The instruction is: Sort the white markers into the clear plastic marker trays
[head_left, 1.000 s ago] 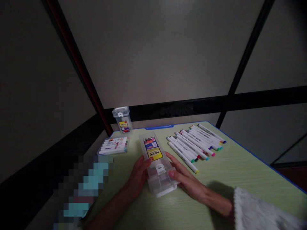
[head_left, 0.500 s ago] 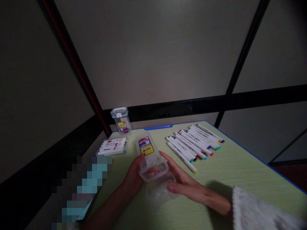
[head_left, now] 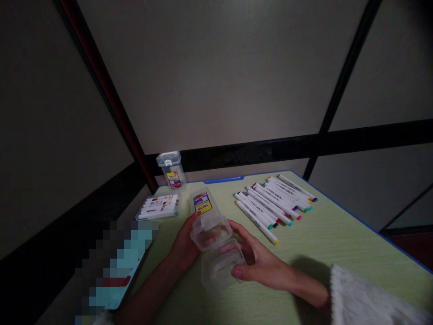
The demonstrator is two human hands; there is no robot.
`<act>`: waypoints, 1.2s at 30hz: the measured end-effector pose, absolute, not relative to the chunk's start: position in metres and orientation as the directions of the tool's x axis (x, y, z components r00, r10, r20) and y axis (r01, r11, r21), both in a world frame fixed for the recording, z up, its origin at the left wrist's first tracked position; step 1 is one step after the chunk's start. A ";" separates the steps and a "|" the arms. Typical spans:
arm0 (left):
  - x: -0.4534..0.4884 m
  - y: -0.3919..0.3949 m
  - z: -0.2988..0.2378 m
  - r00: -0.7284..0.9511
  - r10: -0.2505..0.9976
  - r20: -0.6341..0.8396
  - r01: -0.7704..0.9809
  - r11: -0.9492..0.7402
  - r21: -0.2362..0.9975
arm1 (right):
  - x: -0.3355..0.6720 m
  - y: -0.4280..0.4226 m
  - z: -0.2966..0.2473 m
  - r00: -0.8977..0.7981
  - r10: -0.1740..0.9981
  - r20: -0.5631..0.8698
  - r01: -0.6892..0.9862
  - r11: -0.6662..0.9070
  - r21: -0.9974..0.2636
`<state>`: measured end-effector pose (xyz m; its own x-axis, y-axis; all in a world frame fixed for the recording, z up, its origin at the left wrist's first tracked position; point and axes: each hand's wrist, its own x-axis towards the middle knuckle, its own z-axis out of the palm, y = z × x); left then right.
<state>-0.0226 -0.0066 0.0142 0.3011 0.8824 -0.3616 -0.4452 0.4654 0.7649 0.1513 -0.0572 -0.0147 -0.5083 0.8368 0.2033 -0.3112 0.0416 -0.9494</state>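
A clear plastic marker case (head_left: 207, 216) with a yellow and blue label lies on the green table (head_left: 338, 243) in front of me. My left hand (head_left: 184, 246) grips the case body from the left, fingers curled around it. The case's hinged lid (head_left: 221, 266) is swung open toward me, and my right hand (head_left: 259, 259) holds it, fingers wrapped over its edge. Inside, the case looks empty.
A row of several white markers with coloured caps (head_left: 274, 203) lies to the right of the case. A flat box full of markers (head_left: 158, 206) sits at the left, with an upright clear case (head_left: 171, 170) behind it. The table's blue edge runs along the far right.
The lid of the clear case has swung open toward me under my right hand, and the case body has tipped up and shifted slightly left in my left hand.
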 end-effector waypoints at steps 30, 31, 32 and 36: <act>-0.021 -0.004 0.019 0.347 0.854 -0.388 -0.442 0.514 0.735 | 0.152 -0.058 -0.010 -0.478 0.838 0.266 -0.285 0.138 -0.949; -0.021 -0.004 0.019 0.336 0.855 -0.395 -0.439 0.514 0.737 | 0.152 -0.058 -0.011 -0.477 0.839 0.263 -0.285 0.135 -0.949; -0.021 -0.004 0.019 0.329 0.856 -0.399 -0.437 0.513 0.739 | 0.152 -0.057 -0.011 -0.476 0.841 0.259 -0.286 0.130 -0.949; -0.023 -0.003 0.017 0.374 0.855 -0.359 -0.433 0.503 0.748 | 0.152 -0.058 -0.012 -0.489 0.838 0.243 -0.314 0.090 -0.945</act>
